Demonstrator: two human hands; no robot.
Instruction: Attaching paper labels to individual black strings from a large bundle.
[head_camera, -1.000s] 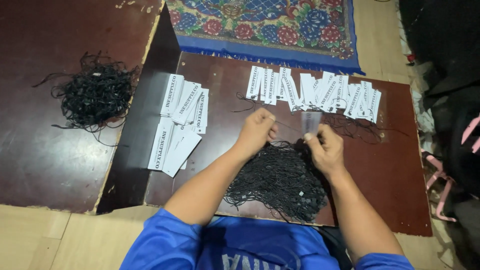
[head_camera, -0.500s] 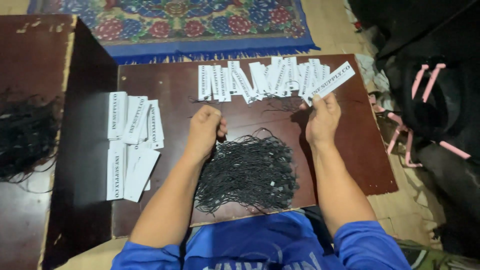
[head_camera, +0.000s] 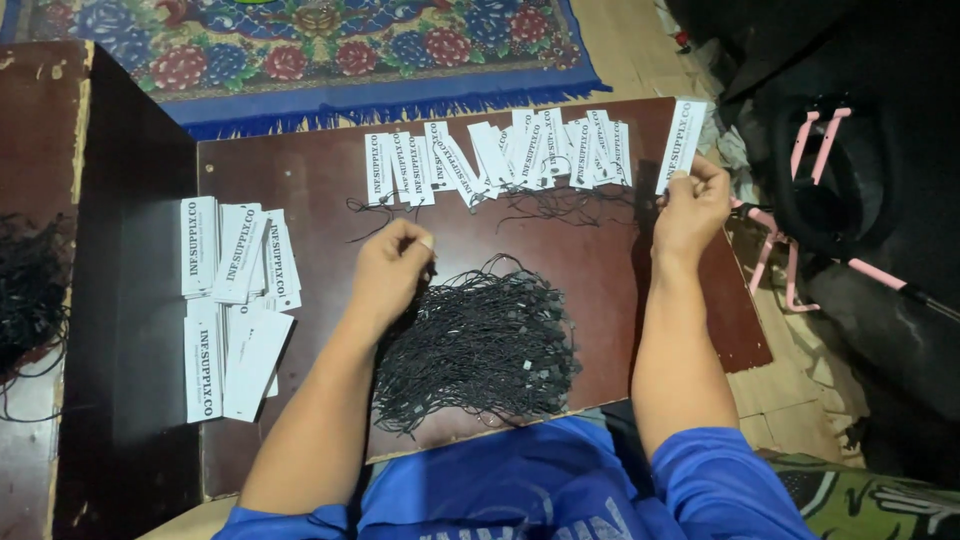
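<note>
The head view looks down on a dark brown counter (head_camera: 300, 190) with 1 person in blue sleeves seated at its lower edge. The right hand (head_camera: 690, 205), at the upper right of the frame, is pinched shut on 1 white paper tag (head_camera: 681, 143), held upright just past the right end of a row of tags (head_camera: 500, 155) that runs overlapping along the upper middle of the counter, thin black strings trailing below it. The left hand (head_camera: 392, 270), left of centre, is curled with thumb and forefinger closed; it seems to pinch something thin at the top of the pile of black cords (head_camera: 480, 345), though whether a cord is truly caught there I cannot tell. That pile lies in the lower middle, touching the left hand. A stack of tags (head_camera: 232, 300) sits at the left, loosely fanned, and more black cords (head_camera: 30, 290) lie at the far left edge. A patterned rug (head_camera: 300, 50) spans the top; a dark bag with pink straps (head_camera: 830, 170) fills the right. As a judgement: the cords are tangled, so pulling 1 could drag several along or scatter the pile, and the held tag, close to the counter's right edge, could slip to the floor.
</note>
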